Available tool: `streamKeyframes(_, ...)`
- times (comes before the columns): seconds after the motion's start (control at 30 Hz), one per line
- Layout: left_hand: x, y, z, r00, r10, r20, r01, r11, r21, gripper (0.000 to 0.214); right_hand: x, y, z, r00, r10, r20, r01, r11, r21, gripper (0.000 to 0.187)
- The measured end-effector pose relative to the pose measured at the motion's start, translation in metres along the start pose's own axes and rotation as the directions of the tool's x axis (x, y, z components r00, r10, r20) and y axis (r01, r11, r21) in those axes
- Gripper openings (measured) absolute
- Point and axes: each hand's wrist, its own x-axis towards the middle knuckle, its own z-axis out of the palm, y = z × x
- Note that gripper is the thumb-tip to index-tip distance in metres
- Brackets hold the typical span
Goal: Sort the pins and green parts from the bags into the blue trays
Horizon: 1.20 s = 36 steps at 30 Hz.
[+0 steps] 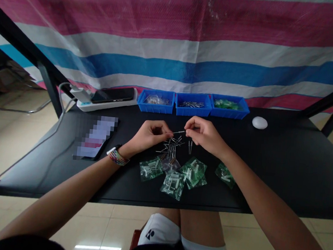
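Note:
A thin silver blind rivet spans the gap between my two hands above the black table. My left hand is closed in a pinch at its left end; whether more pieces sit in those fingers is hidden. At the other end, the fingertips of my right hand are pinched on it. Below my left fingertips lies a loose pile of rivets. Two separate rivets lie under my right hand. Nearer the front edge are green-tinted bags of white plastic pieces and a small clear bag.
Along the back stand three blue bins: one with clear bags, one with rivets, one with green bags. A power strip carries a dark phone. Another phone lies left, a white oval object right.

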Motion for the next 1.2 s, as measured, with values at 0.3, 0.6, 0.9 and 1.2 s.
streamKeyframes(0.3,-0.004,-0.002,0.005,0.999,-0.009,-0.051,0.007,1.000,-0.026,0.035,-0.002,-0.002,0.007,0.983,0.178,0.047,-0.184,0.959,0.217,0.031)
streamKeyframes(0.6,-0.002,0.007,-0.005,1.000,-0.020,-0.008,0.021,1.000,0.023,0.030,-0.001,0.001,0.008,0.996,0.050,-0.078,-0.033,0.977,0.210,0.028)
streamKeyframes(0.9,-0.004,0.013,-0.006,0.996,-0.067,0.055,0.066,0.998,0.022,0.033,-0.001,0.002,0.012,0.994,0.027,-0.102,-0.008,0.982,0.186,0.031)
streamKeyframes(1.2,-0.004,0.013,-0.004,0.997,-0.064,0.053,0.062,0.998,0.027,0.033,-0.002,0.005,0.013,0.993,-0.005,-0.120,0.020,0.992,0.124,0.029)
